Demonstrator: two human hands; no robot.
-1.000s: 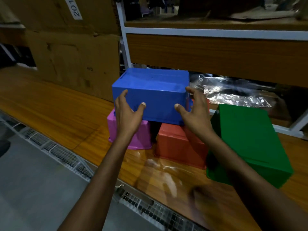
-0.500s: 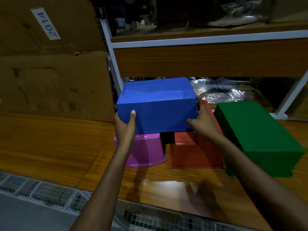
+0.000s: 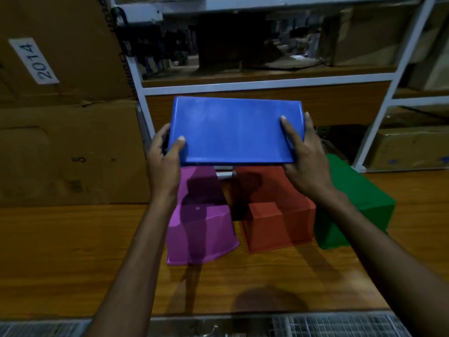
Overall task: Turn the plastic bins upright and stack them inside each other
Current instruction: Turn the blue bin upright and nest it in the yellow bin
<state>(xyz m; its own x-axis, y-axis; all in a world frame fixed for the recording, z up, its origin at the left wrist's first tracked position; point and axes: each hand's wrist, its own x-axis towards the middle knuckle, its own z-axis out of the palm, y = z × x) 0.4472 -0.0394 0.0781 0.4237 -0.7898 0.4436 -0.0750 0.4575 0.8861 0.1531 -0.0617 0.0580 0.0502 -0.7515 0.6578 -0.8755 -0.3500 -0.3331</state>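
Observation:
A blue plastic bin (image 3: 233, 131) hangs in the air above the table, its flat bottom tilted towards me. My left hand (image 3: 165, 161) grips its left end and my right hand (image 3: 306, 156) grips its right end. Below it three bins lie upside down on the wooden table (image 3: 73, 259): a pink bin (image 3: 201, 229) on the left, a red bin (image 3: 274, 220) in the middle and a green bin (image 3: 352, 203) on the right. The blue bin's open side is hidden from me.
Large cardboard boxes (image 3: 68, 142) stand at the back left, one with a "2014" label. A white-framed shelf unit (image 3: 267, 83) with wooden boards rises behind the bins. A metal grate (image 3: 315, 324) runs along the table's front edge.
Both hands closed on the blue bin's ends and lifted it off the pink and red bins. Its bottom has tipped towards me.

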